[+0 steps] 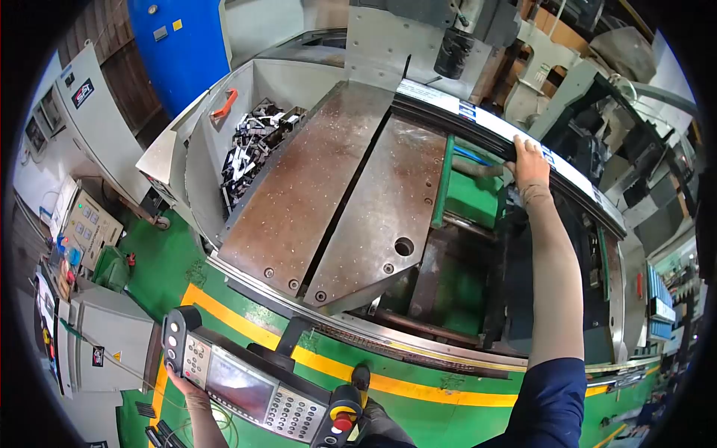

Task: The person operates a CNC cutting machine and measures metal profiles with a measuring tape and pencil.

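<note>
My right hand (531, 166) reaches forward and lies on the long black and white beam (489, 127) that crosses the machine; its fingers are bent over the beam's top edge. At the lower left, my left hand (181, 382) is at the left end of the control panel (237, 381), near its round buttons. The fingers there are partly hidden by the panel's edge. The panel has a screen, a keypad and a red knob (343, 422). Between my hands lies the flat brown metal table (328, 187), with a dark slot and a round hole.
A bin (287, 75) of small metal offcuts (250, 145) stands behind the table at the left. Below the beam is an open frame with a green part (472, 200) and rails. A blue cabinet (179, 45) stands at the back left. Yellow lines (246, 328) cross the green floor.
</note>
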Demonstrator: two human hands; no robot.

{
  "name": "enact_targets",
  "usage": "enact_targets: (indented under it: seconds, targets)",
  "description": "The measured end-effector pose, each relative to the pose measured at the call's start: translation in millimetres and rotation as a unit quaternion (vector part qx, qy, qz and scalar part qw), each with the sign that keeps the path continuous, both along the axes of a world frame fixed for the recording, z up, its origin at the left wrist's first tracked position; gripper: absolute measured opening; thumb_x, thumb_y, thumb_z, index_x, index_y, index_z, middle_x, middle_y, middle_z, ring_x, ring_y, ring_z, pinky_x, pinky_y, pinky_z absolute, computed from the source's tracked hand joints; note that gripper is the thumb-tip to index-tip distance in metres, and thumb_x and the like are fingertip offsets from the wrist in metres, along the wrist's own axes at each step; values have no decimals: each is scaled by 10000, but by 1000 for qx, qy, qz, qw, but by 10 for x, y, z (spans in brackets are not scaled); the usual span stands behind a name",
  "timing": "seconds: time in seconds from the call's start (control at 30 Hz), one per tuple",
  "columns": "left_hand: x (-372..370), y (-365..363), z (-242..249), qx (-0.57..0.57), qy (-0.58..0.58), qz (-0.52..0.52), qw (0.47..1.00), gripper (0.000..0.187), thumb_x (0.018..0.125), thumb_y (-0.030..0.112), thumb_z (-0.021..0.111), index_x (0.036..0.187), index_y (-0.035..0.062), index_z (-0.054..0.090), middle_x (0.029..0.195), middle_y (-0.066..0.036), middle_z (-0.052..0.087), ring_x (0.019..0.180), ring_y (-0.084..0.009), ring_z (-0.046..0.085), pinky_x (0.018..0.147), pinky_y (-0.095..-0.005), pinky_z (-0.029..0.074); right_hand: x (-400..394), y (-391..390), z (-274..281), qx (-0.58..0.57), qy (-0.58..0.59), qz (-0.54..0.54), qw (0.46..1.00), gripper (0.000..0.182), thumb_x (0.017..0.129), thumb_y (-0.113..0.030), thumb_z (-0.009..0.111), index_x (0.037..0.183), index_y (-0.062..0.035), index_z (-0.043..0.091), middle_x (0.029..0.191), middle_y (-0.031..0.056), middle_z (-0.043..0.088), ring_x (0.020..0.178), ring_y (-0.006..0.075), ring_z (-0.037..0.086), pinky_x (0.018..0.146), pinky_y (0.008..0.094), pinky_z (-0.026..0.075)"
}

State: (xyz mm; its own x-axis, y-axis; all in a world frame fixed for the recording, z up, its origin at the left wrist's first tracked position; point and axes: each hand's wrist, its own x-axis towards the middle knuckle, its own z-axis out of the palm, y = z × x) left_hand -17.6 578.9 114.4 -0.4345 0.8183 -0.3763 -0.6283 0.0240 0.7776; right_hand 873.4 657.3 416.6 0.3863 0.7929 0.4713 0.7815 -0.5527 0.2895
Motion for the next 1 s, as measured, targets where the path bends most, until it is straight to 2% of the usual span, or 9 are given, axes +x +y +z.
enact_targets:
  seconds: [0.13,0.27,0.57,1.0]
  targets:
    - [-7,-26,14,5,3,-14,1000,528,944,445,428,1332,96,502,1268,-82,601,1112,-260,609,969,-390,470,-30,-45,21,-14,-12,4,1000,655,795,-304,739,1366,-156,454,1232,126,579,1152,306,564,910,471,485]
    - [18,-65,107,4,-12,-20,1000,532,932,442,428,1335,103,498,1276,-86,598,1112,-274,611,957,-401,481,-61,-70,98,-20,11,28,999,642,865,-433,637,1386,-111,441,1285,179,555,1182,343,538,934,440,485]
    - [-17,-19,114,-20,-17,-40,999,531,895,453,482,1308,121,516,1224,-74,627,1065,-268,631,935,-410,493,-15,10,41,-45,-15,-20,999,667,869,-468,628,1413,-150,409,1350,177,511,1248,348,495,951,457,478]
    - [-9,-2,80,-15,2,-31,999,545,915,466,439,1338,127,493,1294,-86,590,1141,-272,596,972,-414,476,23,11,24,-54,-28,-22,998,681,871,-485,617,1427,-162,391,1371,170,494,1280,340,470,963,468,472]
